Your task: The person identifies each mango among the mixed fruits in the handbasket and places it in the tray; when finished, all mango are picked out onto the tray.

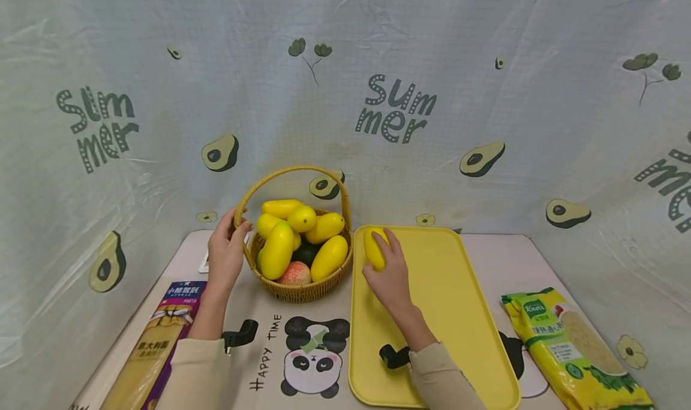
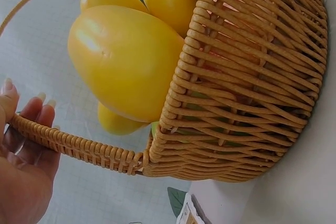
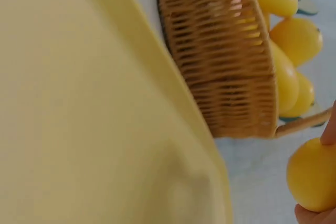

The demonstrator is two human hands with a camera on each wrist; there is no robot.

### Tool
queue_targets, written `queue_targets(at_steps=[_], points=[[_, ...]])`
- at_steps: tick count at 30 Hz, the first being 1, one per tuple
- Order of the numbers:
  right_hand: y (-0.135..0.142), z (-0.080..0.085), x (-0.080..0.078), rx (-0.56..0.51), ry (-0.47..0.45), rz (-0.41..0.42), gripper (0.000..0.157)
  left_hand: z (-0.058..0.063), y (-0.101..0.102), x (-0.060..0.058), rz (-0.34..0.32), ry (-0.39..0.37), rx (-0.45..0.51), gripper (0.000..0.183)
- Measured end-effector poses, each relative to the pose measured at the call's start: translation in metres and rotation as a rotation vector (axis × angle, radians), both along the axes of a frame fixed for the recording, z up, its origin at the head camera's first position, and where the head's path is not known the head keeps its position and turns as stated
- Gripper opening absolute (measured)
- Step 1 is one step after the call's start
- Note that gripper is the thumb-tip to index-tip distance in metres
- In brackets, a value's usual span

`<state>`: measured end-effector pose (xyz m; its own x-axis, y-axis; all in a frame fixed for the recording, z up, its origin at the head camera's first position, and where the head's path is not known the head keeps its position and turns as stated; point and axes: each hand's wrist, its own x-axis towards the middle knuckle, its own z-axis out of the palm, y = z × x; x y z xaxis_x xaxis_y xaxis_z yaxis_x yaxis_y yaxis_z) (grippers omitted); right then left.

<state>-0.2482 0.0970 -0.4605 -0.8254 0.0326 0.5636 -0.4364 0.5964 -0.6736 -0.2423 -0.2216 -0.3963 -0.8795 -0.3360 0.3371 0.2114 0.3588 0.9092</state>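
Note:
At the back of the table stands a woven wicker basket (image 1: 299, 292) with a tall handle (image 1: 294, 169). Several yellow mangoes (image 1: 278, 251) are piled inside it, with a reddish peach (image 1: 296, 274) and a dark green fruit (image 1: 306, 252) partly hidden among them. My left hand (image 1: 225, 251) holds the left side of the handle, thumb on one side and fingers on the other, as the left wrist view shows. My right hand (image 1: 393, 278) grips a single mango (image 1: 373, 251) above the far left corner of the yellow tray (image 1: 448, 302).
A pasta pack (image 1: 156, 344) lies along the left edge. On the right is a yellow Knorr bag (image 1: 572, 350). A printed sheet (image 1: 345, 86) hangs behind the table. A small white card lies behind my left wrist, mostly hidden.

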Motion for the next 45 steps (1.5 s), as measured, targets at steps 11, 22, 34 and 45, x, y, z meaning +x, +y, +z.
queue_targets(at_steps=[11, 22, 34, 45], points=[[0.012, -0.028, -0.016, 0.008, -0.345, 0.037, 0.071, 0.0, -0.001, 0.001, -0.014, -0.005, -0.003, 0.042], [0.019, -0.035, -0.031, -0.056, -0.398, 0.05, 0.072, 0.0, 0.001, 0.001, 0.002, -0.003, 0.002, 0.04], [0.014, -0.039, -0.047, -0.033, -0.459, 0.069, 0.077, 0.0, 0.0, 0.0, -0.003, -0.007, 0.018, 0.039], [0.01, -0.04, -0.066, -0.045, -0.468, 0.066, 0.076, -0.001, 0.0, 0.0, -0.013, -0.012, 0.029, 0.04]])
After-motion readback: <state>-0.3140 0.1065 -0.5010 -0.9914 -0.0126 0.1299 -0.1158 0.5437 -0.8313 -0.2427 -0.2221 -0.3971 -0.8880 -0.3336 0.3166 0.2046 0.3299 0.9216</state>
